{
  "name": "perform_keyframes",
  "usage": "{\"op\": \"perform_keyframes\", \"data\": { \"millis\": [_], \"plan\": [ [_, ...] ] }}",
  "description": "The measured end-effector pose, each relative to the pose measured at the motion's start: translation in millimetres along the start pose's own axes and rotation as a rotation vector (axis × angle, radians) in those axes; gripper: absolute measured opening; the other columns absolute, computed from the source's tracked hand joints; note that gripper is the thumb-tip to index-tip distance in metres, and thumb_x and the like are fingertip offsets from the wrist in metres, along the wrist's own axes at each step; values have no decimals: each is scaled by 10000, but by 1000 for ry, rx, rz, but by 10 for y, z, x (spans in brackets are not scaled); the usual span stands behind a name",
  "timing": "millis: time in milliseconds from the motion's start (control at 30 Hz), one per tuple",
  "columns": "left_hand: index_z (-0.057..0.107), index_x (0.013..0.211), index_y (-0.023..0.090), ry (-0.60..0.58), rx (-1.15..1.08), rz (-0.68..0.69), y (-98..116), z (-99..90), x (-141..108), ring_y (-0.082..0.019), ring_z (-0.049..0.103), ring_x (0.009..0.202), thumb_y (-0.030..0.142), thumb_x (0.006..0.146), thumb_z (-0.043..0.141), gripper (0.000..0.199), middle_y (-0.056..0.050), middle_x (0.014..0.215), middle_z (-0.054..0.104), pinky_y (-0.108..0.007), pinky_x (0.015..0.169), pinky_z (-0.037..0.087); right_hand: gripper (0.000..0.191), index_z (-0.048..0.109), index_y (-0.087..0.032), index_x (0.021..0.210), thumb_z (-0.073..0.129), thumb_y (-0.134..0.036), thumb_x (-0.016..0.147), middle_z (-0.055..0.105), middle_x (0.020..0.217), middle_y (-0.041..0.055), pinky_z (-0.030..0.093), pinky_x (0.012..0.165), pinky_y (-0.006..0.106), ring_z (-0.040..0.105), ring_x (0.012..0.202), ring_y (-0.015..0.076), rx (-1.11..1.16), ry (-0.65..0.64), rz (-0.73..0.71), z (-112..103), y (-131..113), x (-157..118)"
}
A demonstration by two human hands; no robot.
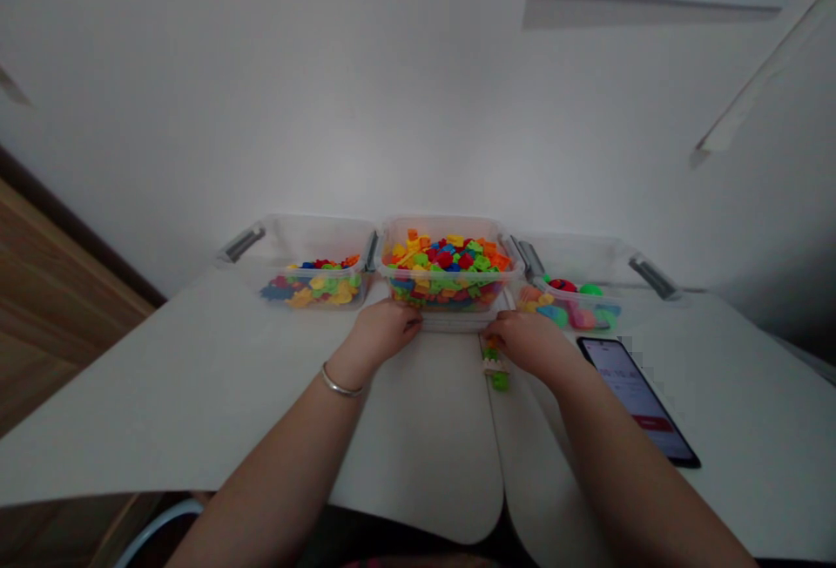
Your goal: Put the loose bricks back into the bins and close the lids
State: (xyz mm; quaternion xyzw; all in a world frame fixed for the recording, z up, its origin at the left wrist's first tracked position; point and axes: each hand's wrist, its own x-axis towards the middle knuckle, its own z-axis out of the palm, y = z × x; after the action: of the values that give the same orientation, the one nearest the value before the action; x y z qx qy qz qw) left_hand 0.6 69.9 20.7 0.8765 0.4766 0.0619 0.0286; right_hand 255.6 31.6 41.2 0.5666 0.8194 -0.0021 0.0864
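Note:
My left hand rests at the front rim of the middle clear plastic bin, its fingertips curled in; whether they hold anything is hidden. The bin is heaped with multicoloured toy bricks. My right hand grips the top of a small stack of green, orange and white toy bricks, which stands on the table just in front of the bin. A metal bangle circles my left wrist.
A clear bin of coloured toy shapes stands left of the middle one, and a clear bin of rounded coloured pieces stands right. A smartphone lies lit near my right forearm. The white table meets a wall behind.

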Motion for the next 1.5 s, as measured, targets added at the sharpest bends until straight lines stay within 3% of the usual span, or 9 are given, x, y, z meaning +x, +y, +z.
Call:
{"op": "perform_keyframes", "data": {
  "millis": [233, 467, 833, 967, 1067, 1167, 1267, 1367, 1500],
  "plan": [
    [769, 998, 217, 10, -16, -11, -2, 12, 8, -220, 674, 967, 275, 924, 536, 250, -89, 980, 754, -301, 814, 523, 327, 767, -265, 1107, 519, -204, 903, 748, 1111, 83, 515, 866, 331, 698, 1027, 250, 49, -72, 28, 4, 108, 9],
    [770, 990, 222, 13, -17, -20, -20, 29, 1, -214, 671, 960, 285, 929, 538, 248, -90, 964, 751, -299, 822, 518, 379, 750, -275, 1163, 532, -181, 868, 748, 1153, 67, 537, 868, 372, 708, 1034, 277, 101, -45, 49, 9, 143, -42],
    [768, 990, 221, 16, -30, -13, -18, 18, 1, -212, 673, 959, 277, 923, 545, 240, -87, 970, 753, -288, 816, 517, 229, 791, -245, 951, 627, -170, 811, 771, 976, 68, 533, 762, 332, 726, 899, 256, 120, -21, -41, 17, 152, -26],
    [770, 987, 219, 13, -7, 1, -34, 31, 5, -235, 680, 975, 276, 927, 532, 252, -89, 997, 758, -311, 799, 521, 229, 763, -237, 1014, 607, -209, 849, 760, 1026, 60, 531, 837, 348, 700, 963, 238, 216, 209, -104, -34, 252, -95],
    [772, 981, 225, 17, 1, 2, -41, 34, 5, -237, 682, 975, 283, 930, 527, 256, -85, 998, 760, -312, 790, 520, 221, 739, -218, 1025, 595, -250, 860, 744, 1011, 77, 531, 830, 386, 677, 946, 244, 314, 552, -105, -91, 314, -133],
    [771, 986, 225, 8, 2, -7, -41, 24, 2, -231, 683, 970, 291, 932, 527, 259, -89, 1000, 760, -308, 792, 518, 239, 707, -214, 1046, 591, -313, 862, 724, 959, 75, 531, 709, 343, 650, 832, 208, 516, 933, -106, -157, 291, -117],
    [770, 984, 225, 0, 9, -8, -36, 10, -3, -231, 684, 961, 289, 931, 526, 258, -90, 998, 759, -306, 775, 517, 236, 685, -214, 1027, 609, -329, 836, 700, 921, 60, 511, 662, 331, 601, 736, 184, 598, 1194, 28, -242, 212, -43],
    [767, 958, 227, 3, 15, -1, -36, 3, -11, -234, 683, 961, 290, 928, 525, 252, -84, 988, 759, -302, 757, 514, 241, 676, -209, 1010, 604, -337, 818, 697, 935, 64, 504, 751, 369, 607, 814, 209, 583, 1292, 176, -323, 160, 79],
    [761, 923, 219, 1, 16, -3, -49, -5, -23, -237, 686, 944, 289, 928, 522, 249, -84, 968, 758, -303, 743, 516, 265, 703, -203, 965, 568, -373, 812, 728, 967, 90, 459, 893, 433, 609, 964, 266, 535, 1163, 284, -356, 146, 261]
  ]
}}
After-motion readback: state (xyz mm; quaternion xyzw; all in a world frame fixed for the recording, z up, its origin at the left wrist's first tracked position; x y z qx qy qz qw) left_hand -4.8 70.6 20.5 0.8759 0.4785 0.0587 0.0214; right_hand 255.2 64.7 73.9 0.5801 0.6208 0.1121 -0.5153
